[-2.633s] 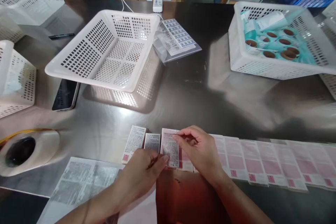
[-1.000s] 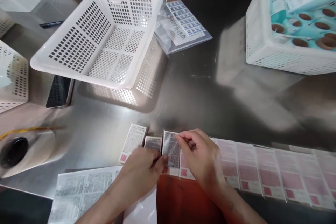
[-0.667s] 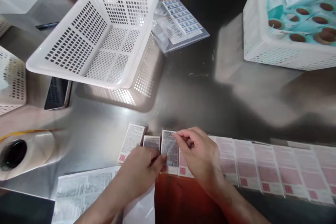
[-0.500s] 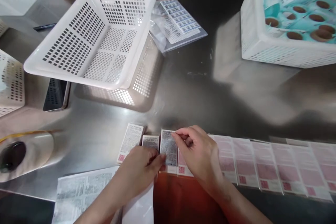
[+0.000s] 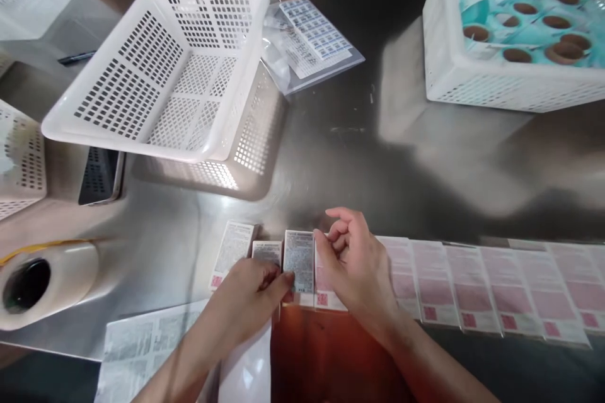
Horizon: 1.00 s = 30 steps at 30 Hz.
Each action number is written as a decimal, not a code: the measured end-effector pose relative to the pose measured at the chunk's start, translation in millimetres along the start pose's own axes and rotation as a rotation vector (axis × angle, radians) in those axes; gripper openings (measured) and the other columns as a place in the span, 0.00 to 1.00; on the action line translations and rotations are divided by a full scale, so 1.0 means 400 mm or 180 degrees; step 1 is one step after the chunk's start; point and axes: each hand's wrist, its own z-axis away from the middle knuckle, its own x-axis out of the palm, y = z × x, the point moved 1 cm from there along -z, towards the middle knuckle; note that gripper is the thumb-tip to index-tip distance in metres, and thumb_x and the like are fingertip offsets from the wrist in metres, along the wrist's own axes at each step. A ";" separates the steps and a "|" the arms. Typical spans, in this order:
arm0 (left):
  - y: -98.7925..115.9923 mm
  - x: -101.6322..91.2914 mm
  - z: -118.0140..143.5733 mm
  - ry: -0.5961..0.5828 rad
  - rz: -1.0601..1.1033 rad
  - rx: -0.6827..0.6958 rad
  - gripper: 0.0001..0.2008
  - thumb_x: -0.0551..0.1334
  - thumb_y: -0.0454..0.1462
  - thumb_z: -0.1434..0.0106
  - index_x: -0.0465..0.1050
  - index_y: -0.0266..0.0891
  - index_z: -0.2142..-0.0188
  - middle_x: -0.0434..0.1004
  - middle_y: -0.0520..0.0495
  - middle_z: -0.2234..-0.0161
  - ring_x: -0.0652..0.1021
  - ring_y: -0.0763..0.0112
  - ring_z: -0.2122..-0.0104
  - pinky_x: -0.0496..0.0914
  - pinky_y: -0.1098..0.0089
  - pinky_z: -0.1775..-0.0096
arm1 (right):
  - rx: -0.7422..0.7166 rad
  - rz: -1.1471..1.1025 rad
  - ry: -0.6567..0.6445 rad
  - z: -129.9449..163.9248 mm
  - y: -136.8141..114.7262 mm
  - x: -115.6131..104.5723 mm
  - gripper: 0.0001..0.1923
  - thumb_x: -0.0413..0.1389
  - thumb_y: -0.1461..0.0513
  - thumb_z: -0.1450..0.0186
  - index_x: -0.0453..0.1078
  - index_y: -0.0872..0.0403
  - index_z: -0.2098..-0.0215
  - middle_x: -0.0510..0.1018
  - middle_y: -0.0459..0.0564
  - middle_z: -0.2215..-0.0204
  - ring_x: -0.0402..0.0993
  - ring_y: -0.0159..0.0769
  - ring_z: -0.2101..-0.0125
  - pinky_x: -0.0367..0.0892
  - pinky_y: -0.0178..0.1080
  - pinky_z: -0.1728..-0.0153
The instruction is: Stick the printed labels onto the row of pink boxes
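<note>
Small flat boxes with fine print and a pink square code stand in a row along the near side of the table. My left hand is closed over the lower part of a small box, its thumb tip against the edge of the adjoining box, which carries a dark printed label. Another box lies slightly tilted to the left. My right hand hovers over the boxes just right of the labelled one, fingers curled but apart from the thumb, nothing visible between them. Pinkish boxes continue to the right.
A white perforated basket stands at the back left, beside a label sheet. Another basket holds teal-wrapped rolls. At left are a phone and a roll of clear film. Printed paper lies near the front.
My right hand has let go of the top edge of the labelled box, its fingers lifting and spreading to the right. The left hand stays at its box. The view has shifted slightly.
</note>
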 end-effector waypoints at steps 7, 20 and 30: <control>0.010 0.002 -0.003 0.0160 -0.0032 -0.0133 0.28 0.51 0.56 0.36 0.71 0.41 0.81 0.74 0.49 0.83 0.74 0.66 0.80 0.64 0.69 0.73 | 0.0043 -0.0035 -0.0084 -0.004 -0.003 -0.004 0.12 0.56 0.60 0.35 0.63 0.50 0.53 0.71 0.39 0.74 0.72 0.30 0.76 0.65 0.33 0.73; 0.022 0.003 0.004 0.0293 0.0641 -0.0352 0.31 0.50 0.57 0.35 0.67 0.40 0.85 0.72 0.46 0.89 0.70 0.70 0.87 0.64 0.70 0.77 | -0.0127 0.0472 -0.0412 -0.011 -0.019 0.003 0.12 0.63 0.60 0.38 0.69 0.49 0.58 0.75 0.43 0.68 0.71 0.33 0.72 0.59 0.35 0.72; 0.032 0.001 0.010 0.0434 0.0530 -0.0419 0.30 0.49 0.57 0.35 0.65 0.40 0.83 0.72 0.48 0.89 0.69 0.71 0.90 0.60 0.70 0.82 | -0.0228 0.0350 -0.0670 -0.010 -0.018 -0.011 0.20 0.67 0.59 0.43 0.67 0.49 0.55 0.74 0.44 0.65 0.72 0.34 0.70 0.60 0.35 0.70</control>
